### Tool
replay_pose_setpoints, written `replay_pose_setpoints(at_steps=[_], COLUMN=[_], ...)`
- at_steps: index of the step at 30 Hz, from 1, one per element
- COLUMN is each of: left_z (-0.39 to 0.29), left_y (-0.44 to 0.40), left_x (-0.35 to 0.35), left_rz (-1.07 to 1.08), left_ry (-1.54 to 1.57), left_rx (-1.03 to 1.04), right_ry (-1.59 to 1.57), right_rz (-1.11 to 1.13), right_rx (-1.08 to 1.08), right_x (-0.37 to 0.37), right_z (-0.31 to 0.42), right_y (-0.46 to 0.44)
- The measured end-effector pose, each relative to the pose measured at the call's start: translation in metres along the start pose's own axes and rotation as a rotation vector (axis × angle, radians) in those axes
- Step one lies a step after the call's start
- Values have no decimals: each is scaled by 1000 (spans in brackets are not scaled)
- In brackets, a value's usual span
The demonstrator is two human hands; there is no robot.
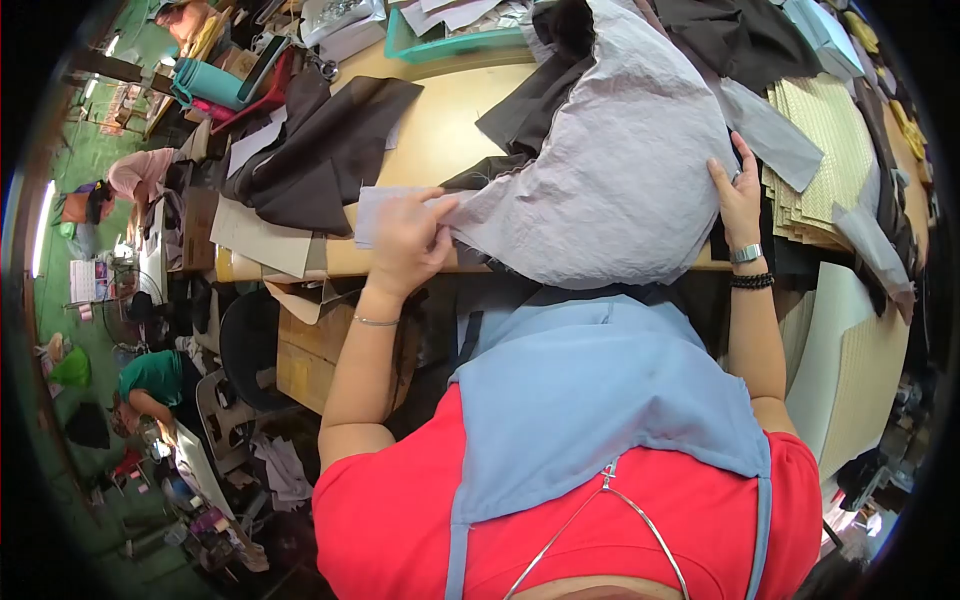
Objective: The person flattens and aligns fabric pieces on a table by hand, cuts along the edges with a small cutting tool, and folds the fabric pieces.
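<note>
A large grey fabric piece (630, 150) with a dark fabric side lies across the table's front edge and hangs towards my apron. My left hand (408, 240), partly blurred, is at its narrow left corner with the fingers curled onto the cloth. Beneath the fingers and to their left lies a small pale grey strip (375, 212). At the fabric's right edge, my right hand (738, 200) grips it between thumb and fingers. Dark fabric (535, 110) shows along the piece's left side, partly hidden under it.
Dark cut fabric (335, 155) lies on the left of the table (455, 115). A teal tray (460, 47) stands at the back. Stacked yellowish sheets (825, 150) are on the right. A cardboard box (320, 355) sits below left. Two people work further off at left.
</note>
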State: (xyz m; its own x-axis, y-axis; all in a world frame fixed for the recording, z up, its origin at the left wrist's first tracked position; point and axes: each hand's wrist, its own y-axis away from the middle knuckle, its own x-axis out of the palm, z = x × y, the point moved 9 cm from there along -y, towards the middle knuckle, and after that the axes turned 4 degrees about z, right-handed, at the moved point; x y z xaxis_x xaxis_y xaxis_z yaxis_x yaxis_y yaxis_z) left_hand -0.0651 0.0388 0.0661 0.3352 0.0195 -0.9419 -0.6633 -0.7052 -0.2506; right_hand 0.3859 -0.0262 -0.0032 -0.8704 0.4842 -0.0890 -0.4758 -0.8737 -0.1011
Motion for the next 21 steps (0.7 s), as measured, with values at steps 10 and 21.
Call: replay_pose_setpoints(at_steps=[10,21], left_z=[61,117], left_y=[28,7], left_x=[22,73], left_rz=[21,-817], left_ry=[560,1557], left_rx=[-571,-718], right_ry=[763,-448], right_rz=[210,1102], right_rx=[-161,-849], right_x=[21,110], right_z=[26,341], right_y=[2,155])
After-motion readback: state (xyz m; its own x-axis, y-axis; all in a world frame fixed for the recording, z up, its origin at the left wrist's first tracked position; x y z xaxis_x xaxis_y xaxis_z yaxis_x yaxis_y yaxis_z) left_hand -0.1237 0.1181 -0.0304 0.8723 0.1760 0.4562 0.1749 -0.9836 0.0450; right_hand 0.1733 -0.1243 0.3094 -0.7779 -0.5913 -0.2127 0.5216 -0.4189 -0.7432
